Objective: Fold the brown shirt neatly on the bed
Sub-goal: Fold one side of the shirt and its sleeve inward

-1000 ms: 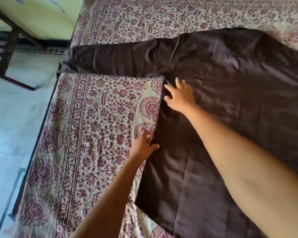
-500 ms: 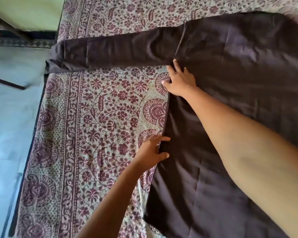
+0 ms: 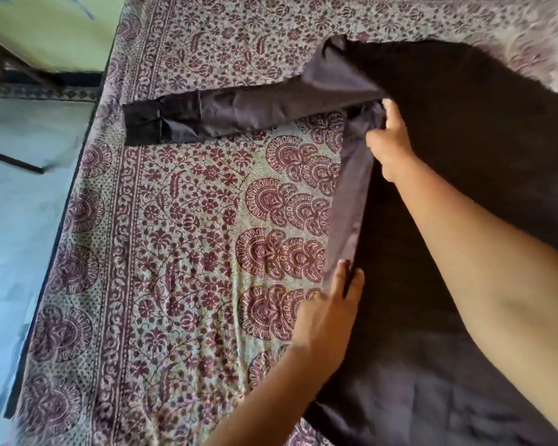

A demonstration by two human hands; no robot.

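- I see 1 dark shirt (image 3: 464, 156) lying on the right of the bedspread (image 3: 190, 252).
- Its sleeve (image 3: 239, 117) stretches left, with the shoulder end raised.
- The right hand (image 3: 392, 143) clenches the shirt at the armpit.
- The left hand (image 3: 329, 307), fingers straight, rests on the side hem.

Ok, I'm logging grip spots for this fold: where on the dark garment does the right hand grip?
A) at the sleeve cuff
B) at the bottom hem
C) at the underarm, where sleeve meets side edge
C: the right hand curls its fingers round the dark garment just where the sleeve joins the side edge, well away from cuff and hem.
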